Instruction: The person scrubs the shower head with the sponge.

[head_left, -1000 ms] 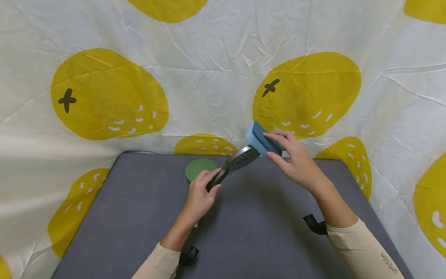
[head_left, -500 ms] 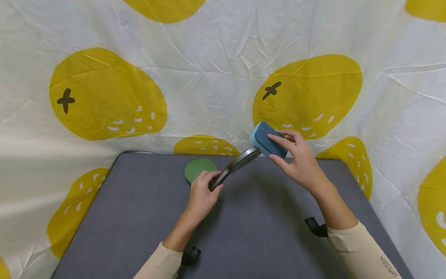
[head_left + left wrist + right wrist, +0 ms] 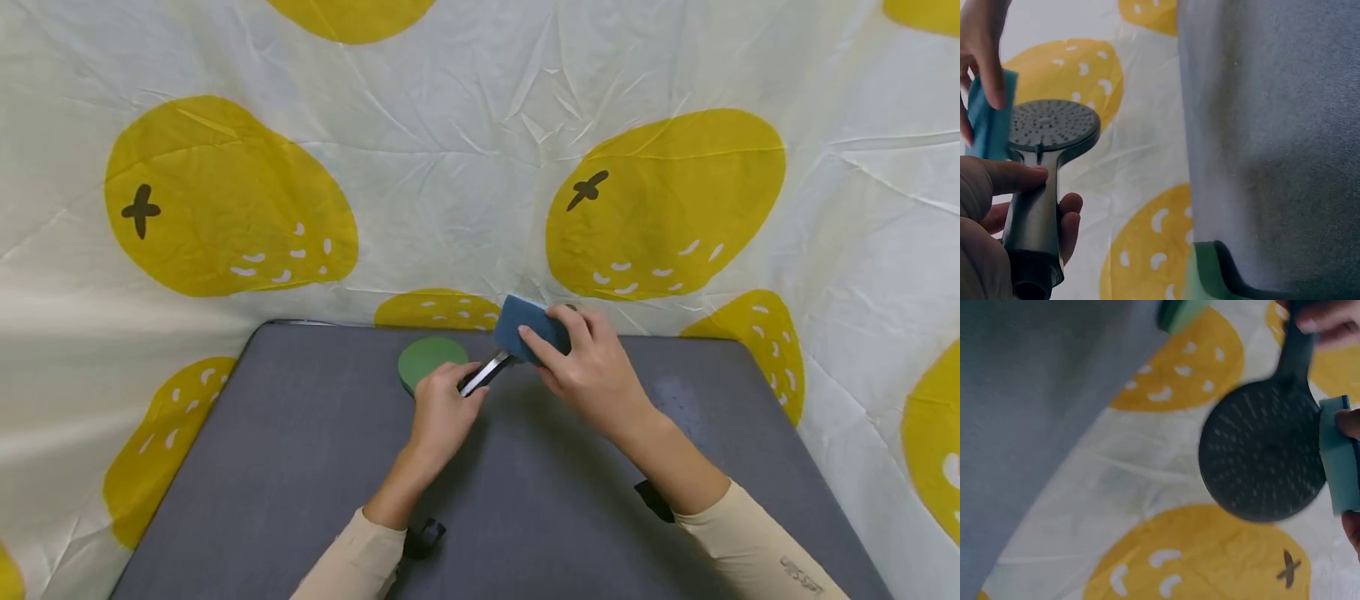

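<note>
My left hand (image 3: 444, 412) grips the handle of a handheld shower head (image 3: 1054, 128), thumb along the top and fingers curled underneath. Its round nozzle face (image 3: 1263, 456) is dark and dotted with small nozzles. A two-tone blue sponge (image 3: 528, 327), light on one side and darker on the other, is pinched between the thumb and fingers of my right hand (image 3: 592, 367). In the right wrist view the sponge's light side lies right at the nozzle disc's rim. In the head view, the sponge and right hand hide most of the spray end. Both things are held above the table.
A green round pad-like object (image 3: 429, 360) lies at the back of the dark grey table (image 3: 315, 467), just behind my left hand. A white cloth (image 3: 450, 208) printed with yellow fruit shapes hangs behind and beside the table. Black straps (image 3: 425, 538) hang near both forearms.
My right hand has moved left and slightly down with the sponge, which now covers the spray end in the head view. The left hand keeps its grip, and the shower head has turned slightly.
</note>
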